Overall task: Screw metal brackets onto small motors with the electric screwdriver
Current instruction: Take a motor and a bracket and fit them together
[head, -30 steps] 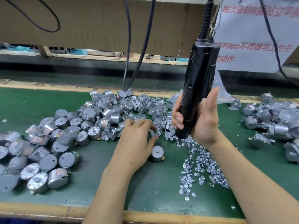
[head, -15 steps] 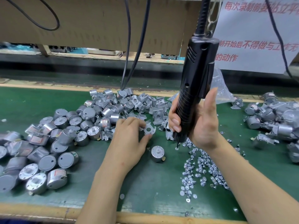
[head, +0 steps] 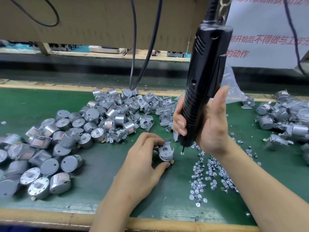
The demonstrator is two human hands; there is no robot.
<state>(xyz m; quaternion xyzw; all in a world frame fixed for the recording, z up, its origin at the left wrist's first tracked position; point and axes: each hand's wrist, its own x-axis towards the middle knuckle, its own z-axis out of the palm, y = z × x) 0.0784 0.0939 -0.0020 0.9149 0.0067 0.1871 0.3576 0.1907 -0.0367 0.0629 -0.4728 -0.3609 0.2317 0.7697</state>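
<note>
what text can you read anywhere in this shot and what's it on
"开始后不得做与工作": red print, middle line of the white sign; its left end is hidden by the screwdriver, its right end is cut by the frame edge.
"的动作": red print, the line below on the same sign.
Top line of the sign: cropped by the frame, unreadable.
Red-and-white labels on the motors: too small to read.

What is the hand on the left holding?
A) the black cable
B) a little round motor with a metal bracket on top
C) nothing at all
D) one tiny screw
B: the left hand has its fingers and thumb curled round a small motor with a metal bracket lying on top. The right hand grips the electric screwdriver.
</note>
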